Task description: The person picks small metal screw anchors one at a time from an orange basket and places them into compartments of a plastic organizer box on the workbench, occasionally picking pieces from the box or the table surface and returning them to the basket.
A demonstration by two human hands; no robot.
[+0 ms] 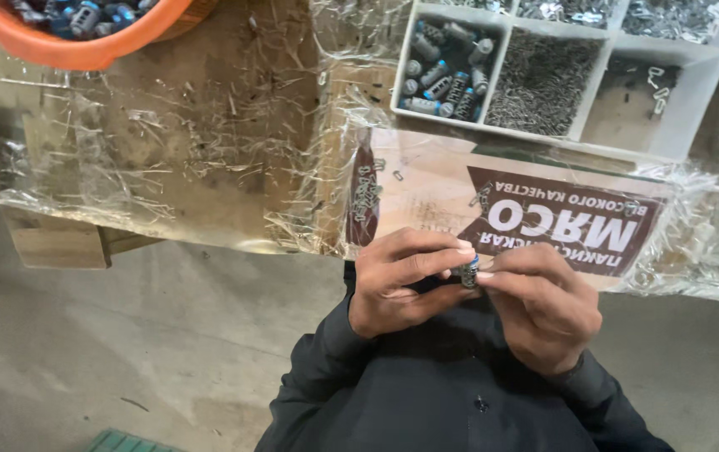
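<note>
Pinching a small metal cylinder with a blue band (470, 272), both hands meet at the near edge of the bench, just above the person's dark sleeves. Left hand (401, 285) has fingers curled shut, thumb and forefinger tips closed on the cylinder's left side. Right hand (543, 305) closed too, fingertips on the cylinder's right side; the part sits between the two hands, held off the table. Just beyond the hands, a printed cardboard sheet (543, 218) lies under clear plastic wrap (167, 142) covering the wooden bench (58, 243). Far right: white compartment tray (677, 125), its left cell holding more blue-banded cylinders (447, 71), middle cell full of thin metal pins (539, 84), right cell nearly bare. Far left: orange bowl (83, 50) with similar parts, cut off by the frame. Loose pins scattered on the wrap.
</note>
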